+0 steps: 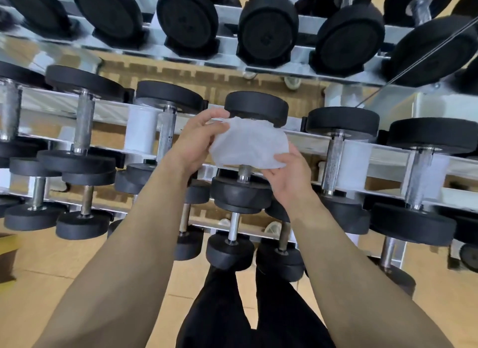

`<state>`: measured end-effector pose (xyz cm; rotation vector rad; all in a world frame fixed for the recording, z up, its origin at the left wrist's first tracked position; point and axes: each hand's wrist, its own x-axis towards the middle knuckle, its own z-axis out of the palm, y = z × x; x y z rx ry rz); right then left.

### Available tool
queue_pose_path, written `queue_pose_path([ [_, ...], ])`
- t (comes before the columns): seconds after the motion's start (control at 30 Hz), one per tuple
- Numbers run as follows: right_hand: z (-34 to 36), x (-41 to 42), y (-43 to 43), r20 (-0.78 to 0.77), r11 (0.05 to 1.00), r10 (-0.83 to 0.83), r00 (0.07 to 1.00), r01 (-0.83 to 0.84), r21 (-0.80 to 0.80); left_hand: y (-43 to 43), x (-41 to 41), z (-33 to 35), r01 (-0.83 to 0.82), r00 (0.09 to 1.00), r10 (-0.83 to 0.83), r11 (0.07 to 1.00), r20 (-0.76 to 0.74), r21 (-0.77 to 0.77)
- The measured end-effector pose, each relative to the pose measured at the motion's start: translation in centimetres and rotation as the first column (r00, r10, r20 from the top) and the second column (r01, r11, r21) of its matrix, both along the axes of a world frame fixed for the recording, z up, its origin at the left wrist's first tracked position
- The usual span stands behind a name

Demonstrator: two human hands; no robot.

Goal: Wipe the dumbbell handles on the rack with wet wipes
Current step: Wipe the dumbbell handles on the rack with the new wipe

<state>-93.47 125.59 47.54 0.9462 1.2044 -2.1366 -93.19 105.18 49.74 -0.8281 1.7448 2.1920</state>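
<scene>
A white wet wipe [249, 147] is spread between both hands, above the middle dumbbell [254, 109] on the rack's middle tier. My left hand [198, 143] pinches the wipe's upper left edge with thumb and fingers. The wipe's lower right edge is pinched by my right hand [287, 173]. The wipe hides most of that dumbbell's metal handle [244, 173]; only its lower end shows. Whether the wipe touches the handle I cannot tell.
The silver rack [310, 136] carries black dumbbells on three tiers; neighbours with bare knurled handles stand at the left [166, 134] and right [333, 161]. A mirror at the back repeats the top row [266, 34]. Wooden floor and my dark trouser legs [245, 309] lie below.
</scene>
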Motion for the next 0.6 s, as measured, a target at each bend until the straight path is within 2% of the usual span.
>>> queue_pose_path([
  [0.1, -0.4, 0.5, -0.4, -0.059, 0.998, 0.062, 0.996, -0.063, -0.006, 0.5, 0.0, -0.5, -0.110, 0.993, 0.105, 0.987, 0.046, 0.113],
  [0.2, -0.8, 0.9, -0.5, -0.055, 0.998, 0.065, 0.996, -0.064, 0.012, 1.4, 0.1, -0.9, -0.159, 0.984, 0.144, 0.975, 0.101, 0.152],
  [0.33, -0.8, 1.1, -0.2, -0.114, 0.994, 0.104, 0.988, -0.106, -0.017, 1.0, 0.6, -1.1, -0.181, 0.982, 0.145, 0.910, 0.124, 0.374],
  [0.37, -0.7, 1.0, -0.1, -0.125, 0.991, 0.127, 0.984, -0.131, -0.026, 0.6, 0.8, -1.3, -0.165, 0.984, 0.126, 0.909, 0.125, 0.383],
  [0.5, -0.1, 0.7, 0.5, -0.188, 0.932, 0.353, 0.917, -0.362, -0.016, 0.0, 1.3, -1.3, -0.039, 0.996, 0.019, 0.970, 0.086, 0.240],
  [0.6, 0.4, 0.1, 0.4, -0.161, 0.918, 0.390, 0.907, -0.396, -0.012, -0.3, 0.8, -1.1, 0.014, 0.996, -0.032, 0.973, 0.078, 0.232],
])
